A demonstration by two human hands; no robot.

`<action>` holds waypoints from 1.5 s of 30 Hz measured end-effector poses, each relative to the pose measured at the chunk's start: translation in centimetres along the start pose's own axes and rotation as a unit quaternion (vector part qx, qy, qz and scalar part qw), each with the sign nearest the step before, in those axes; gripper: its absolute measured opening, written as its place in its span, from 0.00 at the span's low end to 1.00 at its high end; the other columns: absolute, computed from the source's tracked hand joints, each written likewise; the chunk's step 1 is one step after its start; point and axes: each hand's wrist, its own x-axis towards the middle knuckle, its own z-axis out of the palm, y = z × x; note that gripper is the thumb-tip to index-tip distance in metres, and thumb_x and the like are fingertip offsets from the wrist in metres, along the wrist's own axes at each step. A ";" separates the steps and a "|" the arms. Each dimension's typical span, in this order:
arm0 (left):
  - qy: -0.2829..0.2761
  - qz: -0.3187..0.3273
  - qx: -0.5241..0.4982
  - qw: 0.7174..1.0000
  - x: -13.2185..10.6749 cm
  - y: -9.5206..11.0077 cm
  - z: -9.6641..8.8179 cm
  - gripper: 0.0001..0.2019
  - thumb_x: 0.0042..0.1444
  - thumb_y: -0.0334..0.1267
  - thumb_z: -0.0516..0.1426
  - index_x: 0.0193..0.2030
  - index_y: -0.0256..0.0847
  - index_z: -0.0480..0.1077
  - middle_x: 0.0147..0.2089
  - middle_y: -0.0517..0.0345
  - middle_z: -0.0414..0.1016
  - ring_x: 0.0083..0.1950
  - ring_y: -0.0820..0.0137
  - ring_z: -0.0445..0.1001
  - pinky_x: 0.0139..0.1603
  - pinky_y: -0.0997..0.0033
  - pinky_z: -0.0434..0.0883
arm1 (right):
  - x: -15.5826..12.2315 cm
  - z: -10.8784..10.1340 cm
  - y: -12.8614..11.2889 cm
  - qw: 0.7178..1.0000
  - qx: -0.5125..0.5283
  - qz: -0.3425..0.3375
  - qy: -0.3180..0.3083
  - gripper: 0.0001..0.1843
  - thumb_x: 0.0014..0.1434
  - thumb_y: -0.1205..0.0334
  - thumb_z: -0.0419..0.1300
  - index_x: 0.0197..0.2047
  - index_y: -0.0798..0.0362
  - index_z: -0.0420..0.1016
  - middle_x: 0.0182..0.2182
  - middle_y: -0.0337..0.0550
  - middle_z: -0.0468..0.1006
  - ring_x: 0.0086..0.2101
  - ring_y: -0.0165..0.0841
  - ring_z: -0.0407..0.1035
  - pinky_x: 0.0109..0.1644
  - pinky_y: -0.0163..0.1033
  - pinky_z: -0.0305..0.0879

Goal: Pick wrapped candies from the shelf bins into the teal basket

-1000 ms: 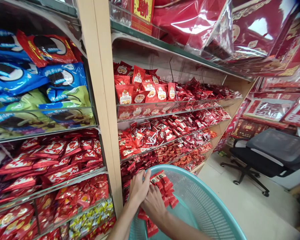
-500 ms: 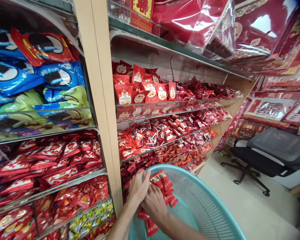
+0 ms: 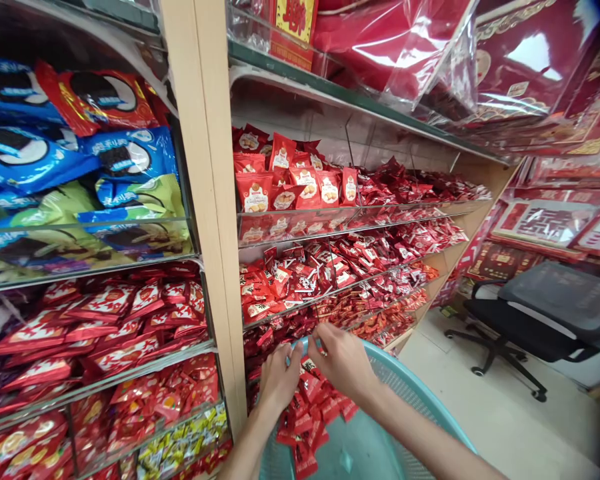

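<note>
Nearest, in the middle of the scene, a large round basket of blue-green perforated plastic (image 3: 414,379) stands with a heap of small glossy red packets (image 3: 307,427) on its left side, the smooth bottom showing to their right. The left hand (image 3: 280,377) is at the basket's far left rim, its grip closed on the edge with the thumb on the near side. Just right of it, the right hand (image 3: 344,360) is over the far rim, above the packets, with its fingers curled; whether its grip holds anything cannot be told. To the left, beyond a pale wooden upright post (image 3: 213,200), glass-fronted shelves carry small yellow wrapped sweets (image 3: 183,437) low down, red-and-white packets (image 3: 115,303) above them, and large shiny blue packets (image 3: 20,153) higher up. Right of the post and farther off, a shelf holds upright red packets with biscuit pictures (image 3: 305,187), over a row of loose red-and-white small packets (image 3: 280,280). At the far right, a black office chair with a mesh back (image 3: 555,297) stands on a pale tiled floor (image 3: 460,380).
</note>
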 end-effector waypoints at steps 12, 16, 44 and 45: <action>0.018 0.016 0.022 0.999 -0.2 -0.1 1.0 0.23 0.59 0.53 0.39 0.26 0.42 0.65 0.29 0.59 0.70 0.34 0.71 0.68 0.33 0.76 0.57 | 16.4 -0.1 -4.9 0.990 0.030 -0.136 -0.012 0.16 0.61 0.61 0.44 0.48 0.53 0.66 0.44 0.46 0.72 0.45 0.36 0.63 0.46 0.40 0.56; 0.011 0.012 0.012 1.000 -0.2 0.0 1.0 0.22 0.59 0.53 0.39 0.25 0.42 0.63 0.26 0.60 0.69 0.31 0.72 0.68 0.33 0.76 0.57 | 18.6 1.6 -7.0 0.990 0.043 -0.119 -0.059 0.18 0.62 0.55 0.43 0.46 0.53 0.67 0.46 0.47 0.72 0.46 0.38 0.63 0.46 0.41 0.57; 0.008 -0.019 0.008 1.000 0.0 0.2 0.8 0.25 0.57 0.57 0.40 0.37 0.43 0.71 0.41 0.54 0.75 0.42 0.65 0.71 0.40 0.73 0.61 | 15.9 -1.0 -0.8 0.999 0.003 -0.007 -0.032 0.09 0.53 0.61 0.56 0.34 0.56 0.73 0.39 0.50 0.74 0.43 0.37 0.64 0.43 0.39 0.57; 0.007 -0.019 0.003 1.000 0.0 0.2 0.7 0.25 0.57 0.57 0.40 0.37 0.43 0.71 0.41 0.54 0.75 0.42 0.65 0.71 0.40 0.72 0.62 | 16.1 -1.0 -0.7 0.999 0.024 -0.006 -0.035 0.08 0.54 0.62 0.55 0.32 0.56 0.73 0.36 0.48 0.75 0.41 0.36 0.65 0.41 0.37 0.58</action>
